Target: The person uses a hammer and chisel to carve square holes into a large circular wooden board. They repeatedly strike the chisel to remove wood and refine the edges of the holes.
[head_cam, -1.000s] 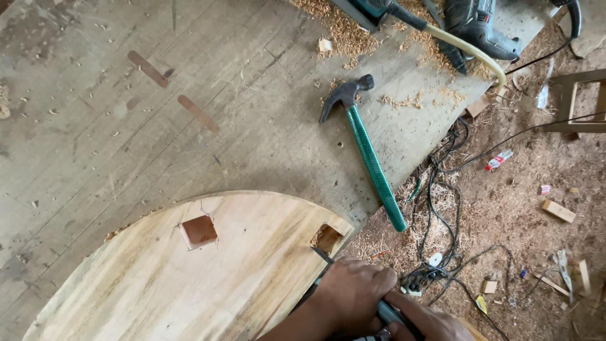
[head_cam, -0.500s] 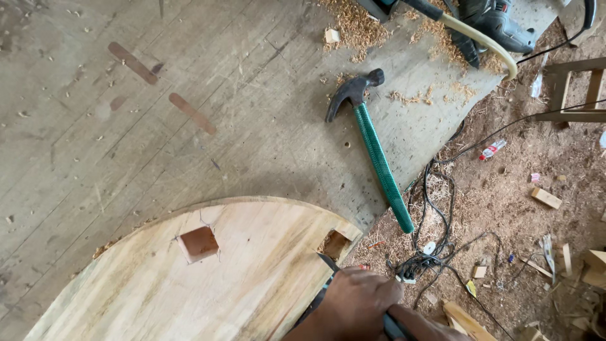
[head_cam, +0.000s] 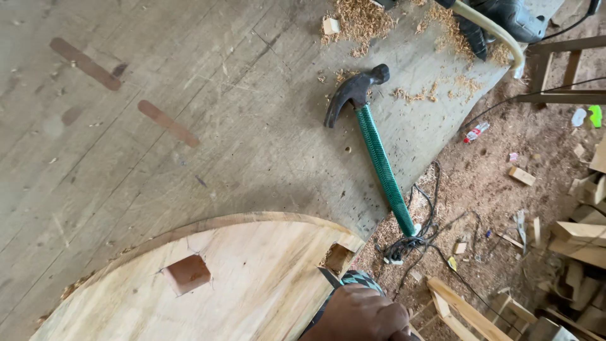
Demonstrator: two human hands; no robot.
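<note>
1. A hand point(head_cam: 361, 314) is clenched around a chisel point(head_cam: 338, 282); which hand cannot be told.
2. The blade is set by a square notch point(head_cam: 338, 257) at the edge of the pale, smooth round panel point(head_cam: 208, 284).
3. The green-handled claw hammer point(head_cam: 372, 145) lies on the rough grey bench point(head_cam: 189, 95), framed higher than before.

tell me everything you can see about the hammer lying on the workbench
The hammer is a claw hammer with a dark, worn metal head and a long handle wrapped in green woven-looking cord. It lies flat and untouched on the grey wooden workbench, head toward the far side among wood shavings, handle running down and to the right. The handle's pale end juts past the bench edge above tangled black cables on the sawdust floor. No hand touches it.
</note>
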